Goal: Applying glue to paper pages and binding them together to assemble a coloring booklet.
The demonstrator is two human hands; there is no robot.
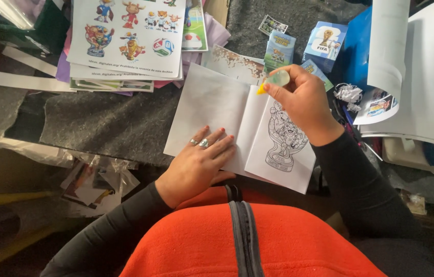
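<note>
- A small white booklet (212, 110) is laid open at the centre of the frame on the grey felt-covered tabletop (104, 123).
- The left hand (199, 164) is pressed flat on the booklet's lower left page, fingers spread and grasping nothing.
- A small glue bottle (274, 80) with a yellow tip is gripped by the fingers of the right hand (304, 105), the tip set at the fold near the booklet's top edge.
- A black outline drawing (284, 138) is seen on the right page, partly covered by the right hand.
- Sheets of coloured stickers (130, 36) are stacked at the upper left; small printed cards (278, 48) lie at the upper centre.
</note>
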